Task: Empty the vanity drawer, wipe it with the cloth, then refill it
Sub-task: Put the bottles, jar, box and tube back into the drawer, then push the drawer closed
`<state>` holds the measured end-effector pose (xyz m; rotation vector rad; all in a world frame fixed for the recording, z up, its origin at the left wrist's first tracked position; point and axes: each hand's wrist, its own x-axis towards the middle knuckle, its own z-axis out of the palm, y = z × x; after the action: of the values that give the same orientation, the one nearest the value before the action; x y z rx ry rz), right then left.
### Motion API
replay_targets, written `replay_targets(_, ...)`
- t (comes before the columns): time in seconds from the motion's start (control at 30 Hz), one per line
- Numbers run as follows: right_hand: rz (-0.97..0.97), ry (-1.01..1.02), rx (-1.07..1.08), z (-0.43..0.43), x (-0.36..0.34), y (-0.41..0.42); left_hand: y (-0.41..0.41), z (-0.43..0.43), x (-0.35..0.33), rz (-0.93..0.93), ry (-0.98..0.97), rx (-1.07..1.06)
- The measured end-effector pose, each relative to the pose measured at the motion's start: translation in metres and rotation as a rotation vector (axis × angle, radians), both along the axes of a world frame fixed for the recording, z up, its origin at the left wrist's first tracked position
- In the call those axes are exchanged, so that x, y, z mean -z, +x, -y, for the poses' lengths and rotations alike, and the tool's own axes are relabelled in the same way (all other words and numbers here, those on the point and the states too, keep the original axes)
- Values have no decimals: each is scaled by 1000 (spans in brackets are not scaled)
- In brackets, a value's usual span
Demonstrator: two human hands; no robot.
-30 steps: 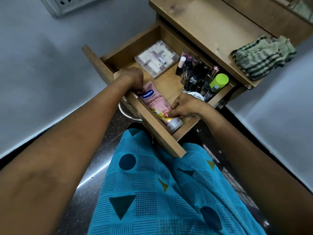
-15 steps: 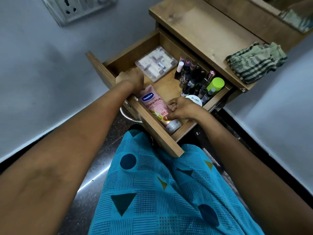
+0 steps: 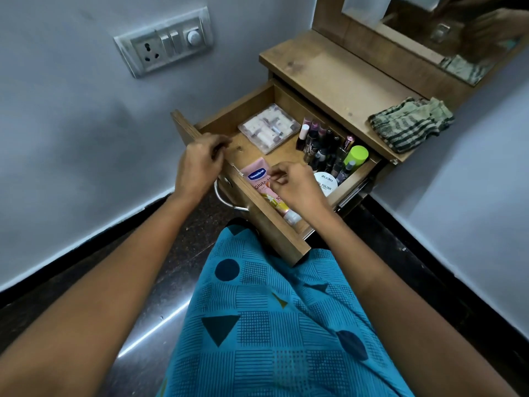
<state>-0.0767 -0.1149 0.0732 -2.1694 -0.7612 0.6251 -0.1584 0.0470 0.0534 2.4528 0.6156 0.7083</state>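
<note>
Below the mirror (image 3: pixel 429 27), a wooden vanity (image 3: pixel 337 78) stands in the corner with its single drawer (image 3: pixel 274 230) pulled fully out over the person's lap, which is covered in teal patterned fabric (image 3: pixel 274 325). Two bare forearms reach forward from the bottom corners of the view. One left hand (image 3: pixel 197 164) hovers at the drawer's near-left front edge, knuckles up, fingers curled loosely inward with nothing visibly between them. One right hand (image 3: pixel 297 184) hangs over the front of the drawer above the tube, wrist bent, thumb and forefinger drawn together as if pinching; whether they grip anything I cannot tell, since any item there is too small to see. On the vanity top to the right lies one crumpled green-and-black striped cloth (image 3: pixel 409 124), well apart from both hands. Inside the drawer, one clear plastic case (image 3: pixel 269 127) of small pale items sits at the back left. One pink Vaseline tube (image 3: pixel 263 181) lies along the front wall, cap toward the right, partly under the right hand. One white round Zudio jar (image 3: pixel 326 181) sits just beside that hand. One lime-green capped container (image 3: pixel 356 154) stands at the right side. A cluster of nail-polish bottles and lipsticks (image 3: pixel 320 144) crowds the back right, too tightly packed to count. One metal handle (image 3: pixel 226 199) curves under the drawer front.
</note>
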Motion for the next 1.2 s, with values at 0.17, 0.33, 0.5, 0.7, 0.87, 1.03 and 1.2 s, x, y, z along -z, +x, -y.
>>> replay_targets(0.17, 224, 80, -41, -14, -7, -44, -40, -5, 25, -7, 14, -48)
replay_targets(0.33, 449, -62, -204, -30, 9, -81, -55, -15, 45, -199, 58, 189)
replay_targets(0.5, 558, -224, -233, -37, 35, -91, -53, -14, 55, -284, 123, 308)
replay_targets(0.7, 671, -357, -268, -42, 52, -92, -46, -14, 64, -405, -13, 289)
replay_targets(0.87, 772, -456, -250, -44, 55, -93, -46, -12, 64, -387, 82, 268)
replay_targets(1.03, 778, -488, -246, -51, 64, -88, -45, -13, 60, -383, 78, 268)
replay_targets(1.2, 830, -494, -184, -52, 67, -82, -40, -14, 59, -403, 91, 275)
